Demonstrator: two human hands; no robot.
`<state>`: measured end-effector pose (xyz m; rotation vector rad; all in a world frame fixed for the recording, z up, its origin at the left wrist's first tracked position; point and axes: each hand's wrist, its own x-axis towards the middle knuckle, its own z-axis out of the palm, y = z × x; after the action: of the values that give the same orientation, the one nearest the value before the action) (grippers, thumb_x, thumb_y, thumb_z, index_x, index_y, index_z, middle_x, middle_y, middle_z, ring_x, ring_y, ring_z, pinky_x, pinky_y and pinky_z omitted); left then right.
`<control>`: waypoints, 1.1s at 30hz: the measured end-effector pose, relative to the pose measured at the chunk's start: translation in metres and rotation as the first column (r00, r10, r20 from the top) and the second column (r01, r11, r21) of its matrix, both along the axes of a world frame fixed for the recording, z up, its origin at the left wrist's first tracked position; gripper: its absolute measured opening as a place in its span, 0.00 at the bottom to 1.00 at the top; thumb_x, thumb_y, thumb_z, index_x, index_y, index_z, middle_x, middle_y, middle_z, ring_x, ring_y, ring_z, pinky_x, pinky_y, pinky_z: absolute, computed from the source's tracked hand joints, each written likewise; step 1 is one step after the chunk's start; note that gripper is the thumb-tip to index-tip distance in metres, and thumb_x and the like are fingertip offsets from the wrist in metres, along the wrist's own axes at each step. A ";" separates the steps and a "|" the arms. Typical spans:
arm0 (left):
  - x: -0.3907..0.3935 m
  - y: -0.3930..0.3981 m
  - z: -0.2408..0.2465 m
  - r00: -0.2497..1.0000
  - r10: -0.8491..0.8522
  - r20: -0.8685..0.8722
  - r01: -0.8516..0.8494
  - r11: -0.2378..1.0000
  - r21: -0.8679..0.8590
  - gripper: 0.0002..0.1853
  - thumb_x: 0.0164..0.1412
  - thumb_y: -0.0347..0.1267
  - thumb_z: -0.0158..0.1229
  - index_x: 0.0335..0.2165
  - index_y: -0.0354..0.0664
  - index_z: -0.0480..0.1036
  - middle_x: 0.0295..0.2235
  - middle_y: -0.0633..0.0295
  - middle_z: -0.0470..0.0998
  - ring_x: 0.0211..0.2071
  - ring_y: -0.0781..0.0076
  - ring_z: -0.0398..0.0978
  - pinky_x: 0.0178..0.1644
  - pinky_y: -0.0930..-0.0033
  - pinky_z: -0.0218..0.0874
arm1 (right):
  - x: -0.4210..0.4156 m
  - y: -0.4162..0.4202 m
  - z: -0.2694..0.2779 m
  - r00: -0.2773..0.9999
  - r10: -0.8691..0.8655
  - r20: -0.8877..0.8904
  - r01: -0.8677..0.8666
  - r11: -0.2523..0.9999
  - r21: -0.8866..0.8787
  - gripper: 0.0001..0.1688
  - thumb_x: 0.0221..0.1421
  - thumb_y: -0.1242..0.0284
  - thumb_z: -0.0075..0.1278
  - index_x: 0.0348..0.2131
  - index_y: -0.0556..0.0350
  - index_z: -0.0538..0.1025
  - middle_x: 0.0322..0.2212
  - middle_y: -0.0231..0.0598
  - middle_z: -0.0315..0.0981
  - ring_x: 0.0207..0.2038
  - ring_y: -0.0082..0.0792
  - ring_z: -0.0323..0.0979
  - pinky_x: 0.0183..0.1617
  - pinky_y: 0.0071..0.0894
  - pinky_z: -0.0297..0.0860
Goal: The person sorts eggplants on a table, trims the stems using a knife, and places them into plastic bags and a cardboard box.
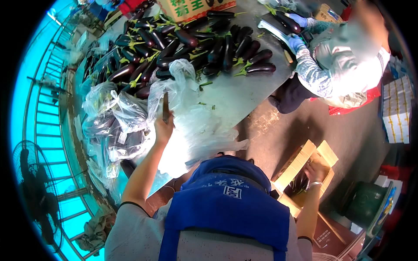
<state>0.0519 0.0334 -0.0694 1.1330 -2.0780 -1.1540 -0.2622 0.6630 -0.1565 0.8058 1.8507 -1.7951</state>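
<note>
My left hand (164, 129) is raised over the near part of the metal table, closed around a narrow brown object (166, 106) that points away from me. Clear plastic bags (183, 78) lie beyond and beside that hand. Down on my right, my right hand (316, 171) reaches into an open cardboard box (307, 150) on the floor. Dark eggplants (297, 182) show inside the box near my fingers. Whether those fingers hold one cannot be made out. A large heap of eggplants with green stems (166, 49) covers the far part of the table.
Tied bags (129, 112) crowd the table's left side. Across on the right, a gloved person (339, 65) handles eggplants at a white tray (272, 31). A fan (37, 199) and metal railing stand left; a dark green tub (364, 204) and stacked white boxes (396, 109) stand right.
</note>
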 end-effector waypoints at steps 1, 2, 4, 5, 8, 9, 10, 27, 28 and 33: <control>0.000 -0.017 0.002 0.999 0.047 -0.006 -0.047 0.992 -0.116 0.09 0.56 0.26 0.55 0.37 0.34 0.73 0.25 0.56 0.75 0.21 0.71 0.74 0.24 0.69 0.63 | 0.018 -0.087 0.016 0.987 0.162 -0.022 -0.160 0.984 0.073 0.32 0.59 0.52 0.43 0.57 0.47 0.61 0.40 0.41 0.70 0.40 0.35 0.71 0.40 0.36 0.73; 0.000 -0.037 -0.003 0.998 0.022 0.058 -0.003 0.955 -0.297 0.11 0.54 0.24 0.55 0.39 0.35 0.73 0.31 0.52 0.75 0.27 0.66 0.74 0.29 0.65 0.63 | 0.037 -0.135 0.017 0.908 0.419 -0.020 -0.419 0.903 -0.095 0.29 0.60 0.56 0.43 0.56 0.48 0.62 0.40 0.39 0.71 0.40 0.34 0.71 0.38 0.34 0.72; -0.005 -0.082 -0.018 0.984 0.009 0.180 0.091 0.836 -0.542 0.18 0.51 0.22 0.55 0.43 0.37 0.70 0.41 0.47 0.72 0.38 0.55 0.72 0.38 0.57 0.63 | 0.064 -0.209 -0.015 0.640 0.756 -0.141 -0.753 0.578 -0.315 0.28 0.59 0.63 0.44 0.56 0.47 0.60 0.40 0.38 0.70 0.37 0.31 0.71 0.39 0.34 0.72; -0.001 -0.100 -0.026 0.971 0.035 0.237 0.120 0.784 -0.609 0.22 0.49 0.23 0.55 0.47 0.38 0.68 0.45 0.45 0.70 0.43 0.50 0.70 0.42 0.55 0.62 | 0.093 -0.275 0.026 0.406 0.913 -0.017 -0.914 0.406 -0.011 0.33 0.57 0.63 0.47 0.58 0.48 0.56 0.39 0.41 0.70 0.36 0.30 0.71 0.37 0.33 0.72; -0.033 -0.137 -0.032 0.937 0.163 0.309 0.153 0.603 -0.783 0.30 0.50 0.27 0.57 0.54 0.40 0.61 0.48 0.44 0.68 0.45 0.47 0.69 0.44 0.54 0.62 | 0.125 -0.337 -0.037 0.170 0.981 -0.097 -0.976 0.182 0.122 0.50 0.52 0.61 0.56 0.62 0.53 0.44 0.41 0.55 0.68 0.38 0.35 0.72 0.37 0.33 0.73; -0.035 -0.150 -0.040 0.936 0.113 0.333 0.145 0.738 -0.659 0.32 0.51 0.29 0.57 0.55 0.40 0.59 0.48 0.43 0.68 0.45 0.46 0.69 0.45 0.54 0.62 | 0.132 -0.353 -0.039 0.216 0.975 -0.050 -0.974 0.218 0.065 0.50 0.52 0.61 0.57 0.61 0.54 0.44 0.41 0.54 0.68 0.38 0.35 0.72 0.37 0.33 0.73; -0.035 -0.160 -0.052 0.937 0.058 0.343 0.134 0.850 -0.510 0.34 0.52 0.31 0.57 0.57 0.41 0.57 0.48 0.42 0.68 0.45 0.45 0.69 0.46 0.55 0.62 | 0.138 -0.365 -0.039 0.258 0.966 0.006 -0.966 0.258 0.012 0.51 0.51 0.61 0.57 0.61 0.55 0.44 0.41 0.54 0.68 0.38 0.35 0.72 0.37 0.33 0.73; 0.021 0.053 -0.146 0.951 -0.104 -0.290 0.201 0.924 0.326 0.25 0.56 0.42 0.58 0.46 0.37 0.66 0.34 0.56 0.75 0.33 0.61 0.75 0.38 0.61 0.64 | 0.095 -0.506 0.036 0.031 0.880 -0.474 -0.782 0.316 0.537 0.41 0.54 0.58 0.51 0.56 0.70 0.56 0.50 0.55 0.60 0.54 0.44 0.60 0.58 0.37 0.57; 0.017 0.048 -0.138 0.929 -0.070 -0.363 0.214 0.903 0.373 0.24 0.56 0.41 0.58 0.45 0.37 0.66 0.34 0.56 0.75 0.33 0.62 0.75 0.37 0.62 0.64 | 0.096 -0.529 0.041 -0.043 0.795 -0.605 -0.759 0.368 0.537 0.41 0.53 0.59 0.51 0.56 0.70 0.56 0.50 0.56 0.60 0.54 0.46 0.61 0.60 0.38 0.55; 0.034 0.020 -0.106 0.818 0.427 -0.386 0.155 0.482 0.862 0.19 0.57 0.37 0.57 0.43 0.37 0.66 0.33 0.58 0.74 0.32 0.66 0.75 0.36 0.66 0.65 | 0.136 -0.605 -0.004 -0.430 0.806 -0.406 -0.852 -0.215 0.477 0.45 0.53 0.52 0.48 0.57 0.68 0.56 0.49 0.60 0.63 0.52 0.50 0.64 0.56 0.40 0.59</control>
<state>0.0861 0.0539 -0.1754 1.1016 -0.8110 -2.2488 -0.1266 0.0577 -0.1604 -1.4782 1.5913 -0.7416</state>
